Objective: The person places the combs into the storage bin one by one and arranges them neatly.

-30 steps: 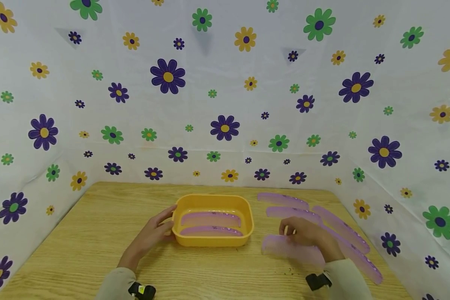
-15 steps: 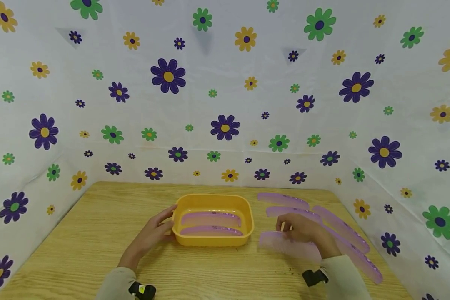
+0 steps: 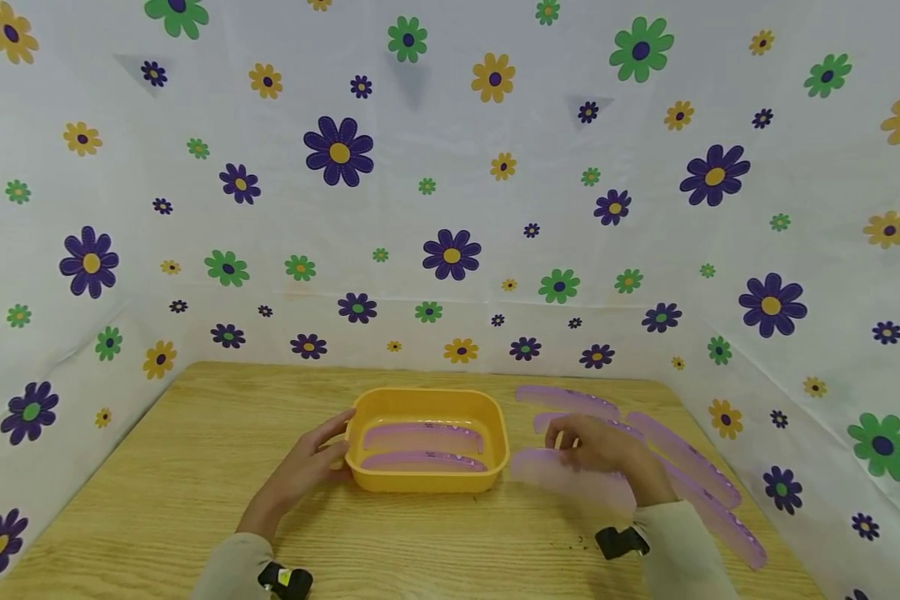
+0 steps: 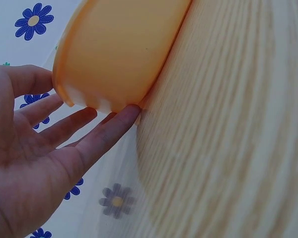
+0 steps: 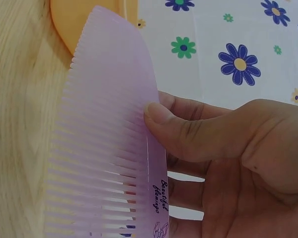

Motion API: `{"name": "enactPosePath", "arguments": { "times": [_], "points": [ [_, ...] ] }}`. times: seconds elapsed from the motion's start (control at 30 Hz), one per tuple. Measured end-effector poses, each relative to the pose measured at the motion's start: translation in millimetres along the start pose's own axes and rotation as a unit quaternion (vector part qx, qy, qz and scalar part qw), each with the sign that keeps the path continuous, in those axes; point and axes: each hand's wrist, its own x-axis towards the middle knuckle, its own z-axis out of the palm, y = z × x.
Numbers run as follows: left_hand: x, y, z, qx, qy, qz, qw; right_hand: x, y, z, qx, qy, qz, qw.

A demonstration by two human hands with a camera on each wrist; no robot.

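Observation:
In the head view my right hand [image 3: 596, 446] pinches a translucent purple comb [image 3: 570, 482] along its spine, just right of a yellow plastic basin [image 3: 427, 483]. Up close, the right wrist view has the thumb on the spine of the comb [image 5: 104, 89], near black lettering, teeth facing left. Two more purple combs [image 3: 423, 435] lie side by side inside the basin. My left hand [image 3: 303, 471] touches the basin's left end. Its fingers look fairly straight against the outer wall of the basin [image 4: 114, 59] in the left wrist view.
Several other purple combs [image 3: 693, 458] lie on the wooden table [image 3: 390, 550] behind and to the right of my right hand. A white cloth with flowers [image 3: 450, 167] encloses the table's back and sides. Small dark specks [image 3: 581, 542] dot the wood below the held comb.
My right hand has moved slightly left and away from me, bringing the comb near the basin's right end. The left hand and the basin look unmoved.

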Motion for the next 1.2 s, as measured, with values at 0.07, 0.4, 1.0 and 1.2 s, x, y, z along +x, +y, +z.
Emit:
{"name": "enactPosePath", "arguments": {
  "times": [0.07, 0.4, 1.0, 1.2],
  "points": [
    [0.5, -0.4, -0.8, -0.003, -0.004, 0.003, 1.0000, 2.0, -3, -2, -0.003, 0.000, -0.006, 1.0000],
    [1.6, -1.1, -2.1, 0.004, 0.003, -0.002, 1.0000, 10.2, -13, -10, -0.013, 0.008, -0.012, 0.9998],
    [0.3, -1.1, -0.2, 0.023, 0.013, -0.006, 0.9996, 34.4, -37, -8, -0.054, 0.006, 0.020, 0.9983],
    [0.6, -1.7, 1.8, 0.025, 0.018, -0.014, 0.9994, 44.7, -42, -3, -0.039, 0.005, 0.024, 0.9989]
  ]
}}
